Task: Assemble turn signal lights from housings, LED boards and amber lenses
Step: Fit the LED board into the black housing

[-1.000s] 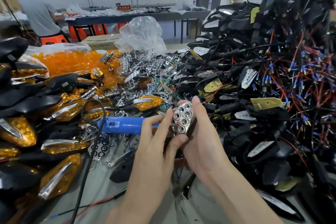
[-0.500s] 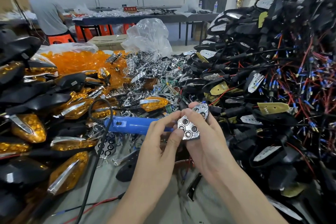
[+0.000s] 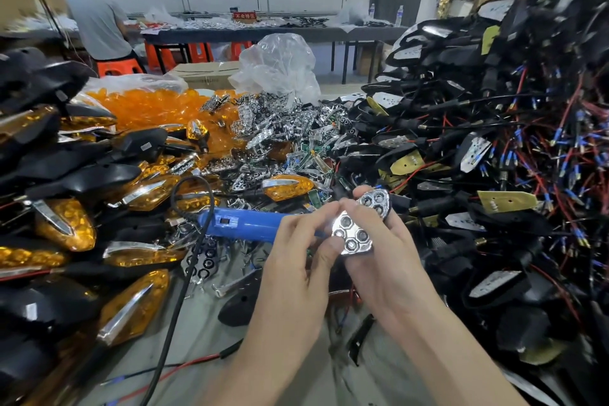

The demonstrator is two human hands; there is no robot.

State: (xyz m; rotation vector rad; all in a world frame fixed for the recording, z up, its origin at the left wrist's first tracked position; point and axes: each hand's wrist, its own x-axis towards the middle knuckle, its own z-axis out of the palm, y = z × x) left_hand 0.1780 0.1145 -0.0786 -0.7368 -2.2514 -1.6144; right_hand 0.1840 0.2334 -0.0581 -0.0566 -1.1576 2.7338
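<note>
**Two chrome reflectors held in both hands, above the bench [image 3: 211, 333]**
The left hand [image 3: 296, 254] pinches the lower reflector [image 3: 352, 236] at its left edge. The right hand [image 3: 385, 267] curls round from the right, with the upper reflector [image 3: 375, 202] at its fingertips. The pair runs lower-left to upper-right. One second ago they read as one stacked piece; now they are fanned apart.

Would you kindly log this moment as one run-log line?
left hand: pinches lower chrome reflector | right hand: grips upper chrome reflector | blue tool: untouched
</note>
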